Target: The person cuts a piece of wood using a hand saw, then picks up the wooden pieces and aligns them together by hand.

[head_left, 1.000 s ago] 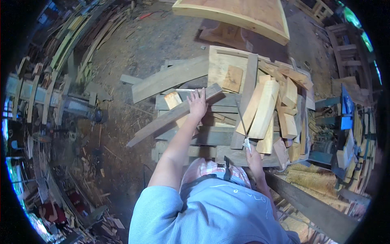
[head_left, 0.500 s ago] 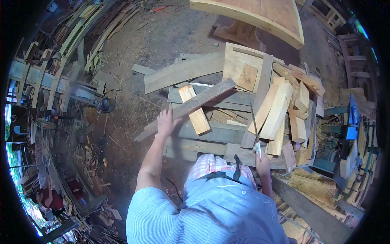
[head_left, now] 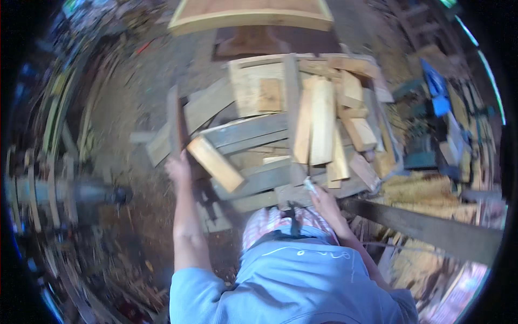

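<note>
Here, left hand (head_left: 179, 167) clamped on a dark plank (head_left: 174, 116), right hand (head_left: 324, 203) wrapped around a pale-handled tool (head_left: 309, 185), light wooden block (head_left: 217, 163) lying between the hands.

The dark plank (head_left: 175, 121) is wood, its finish blurred. The long pale block (head_left: 322, 121) is bare wood, smooth and matt; the short block (head_left: 216, 163) is bare wood as well. The desk (head_left: 260, 178) shows dull, weathered boards. The shirt (head_left: 302, 272) is matt, soft cloth, the checked garment (head_left: 259, 227) cloth too. The floor (head_left: 124, 105) looks like rough, dull earth. The whitish handle's (head_left: 309, 184) material is unclear.
</note>
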### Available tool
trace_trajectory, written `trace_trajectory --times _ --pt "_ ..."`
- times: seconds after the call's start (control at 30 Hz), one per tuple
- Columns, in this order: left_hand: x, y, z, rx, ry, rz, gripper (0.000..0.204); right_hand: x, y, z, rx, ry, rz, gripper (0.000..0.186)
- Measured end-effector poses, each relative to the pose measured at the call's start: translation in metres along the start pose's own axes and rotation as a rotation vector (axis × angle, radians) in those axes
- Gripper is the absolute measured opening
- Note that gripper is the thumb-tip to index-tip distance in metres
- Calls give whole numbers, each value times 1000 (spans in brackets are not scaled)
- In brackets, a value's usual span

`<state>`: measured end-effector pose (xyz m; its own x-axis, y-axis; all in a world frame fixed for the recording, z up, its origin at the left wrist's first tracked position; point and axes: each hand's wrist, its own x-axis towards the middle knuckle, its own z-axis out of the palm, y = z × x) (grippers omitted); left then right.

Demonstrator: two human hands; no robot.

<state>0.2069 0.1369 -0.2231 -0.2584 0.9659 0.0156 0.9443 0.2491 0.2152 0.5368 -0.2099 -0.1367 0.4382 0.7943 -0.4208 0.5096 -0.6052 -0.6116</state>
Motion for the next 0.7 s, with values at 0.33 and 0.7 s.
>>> trace_trajectory --times 0.33,0.7 --pt "-5 3 47 78 -46 -74 70 -32 18 -21 107 195 33 35" --pt "-70 57 53 -79 -50 47 82 -18 138 -100 -11 884 277 44"
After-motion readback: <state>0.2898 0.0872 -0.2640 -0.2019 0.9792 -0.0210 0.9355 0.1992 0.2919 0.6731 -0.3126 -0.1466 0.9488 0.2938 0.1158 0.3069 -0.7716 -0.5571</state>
